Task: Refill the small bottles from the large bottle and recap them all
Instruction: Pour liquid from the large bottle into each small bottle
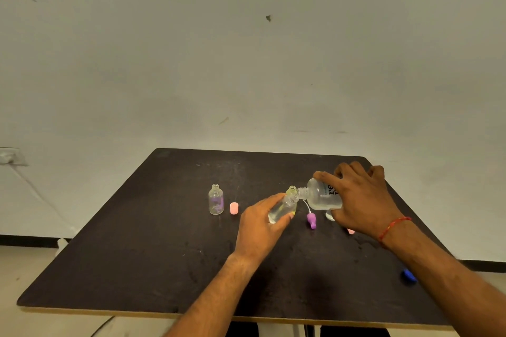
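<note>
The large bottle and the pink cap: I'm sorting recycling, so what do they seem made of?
The large bottle looks like clear glossy plastic, though glass is possible: it is see-through, with dark printed lettering. The pink cap looks like opaque matte plastic: even colour, no shine.

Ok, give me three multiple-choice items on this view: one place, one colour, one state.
1. Where is the pink cylindrical cap? A) just right of the upright small clear bottle with the purple label B) on the floor C) screwed onto a bottle
2. What colour is the lone cap near the table's right edge? A) green B) blue C) white
3. How is the large clear plastic bottle? A) upright, capped B) lying flat C) tilted, uncapped, held
Answers: 1A, it stands beside that bottle; 2B, plainly blue; 3C, the right hand tips its open neck towards the second small clear bottle in the left hand.
</note>
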Tool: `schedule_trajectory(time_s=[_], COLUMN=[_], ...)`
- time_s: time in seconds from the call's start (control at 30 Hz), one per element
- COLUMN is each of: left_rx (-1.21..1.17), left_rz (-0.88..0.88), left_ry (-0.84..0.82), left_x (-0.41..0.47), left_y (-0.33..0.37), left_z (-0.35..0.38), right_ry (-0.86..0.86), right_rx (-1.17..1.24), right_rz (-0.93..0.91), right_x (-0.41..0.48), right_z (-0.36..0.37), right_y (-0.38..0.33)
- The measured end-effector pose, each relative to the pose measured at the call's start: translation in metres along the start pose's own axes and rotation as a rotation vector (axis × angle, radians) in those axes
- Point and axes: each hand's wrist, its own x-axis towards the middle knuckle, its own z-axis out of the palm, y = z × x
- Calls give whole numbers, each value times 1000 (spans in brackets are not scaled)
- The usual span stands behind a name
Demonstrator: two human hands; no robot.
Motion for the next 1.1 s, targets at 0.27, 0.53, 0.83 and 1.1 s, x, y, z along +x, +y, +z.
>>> schedule_trajectory(time_s=[0.27, 0.53, 0.83, 1.1], left_rx=[29, -18, 82, 130], left_rz=[-47, -158, -274, -335], left_ry=[-34, 36, 76, 66], left_x=[4, 15, 32, 43], left_y=[-8, -33, -67, -80], left_z=[3, 3, 1, 6], right_ry=[9, 32, 49, 24], right_rx=[274, 629, 761, 800], right_rz=[145, 319, 419, 444], right_x=[-15, -43, -47, -46], right_z=[16, 41, 53, 53], right_y=[-5, -9, -19, -23])
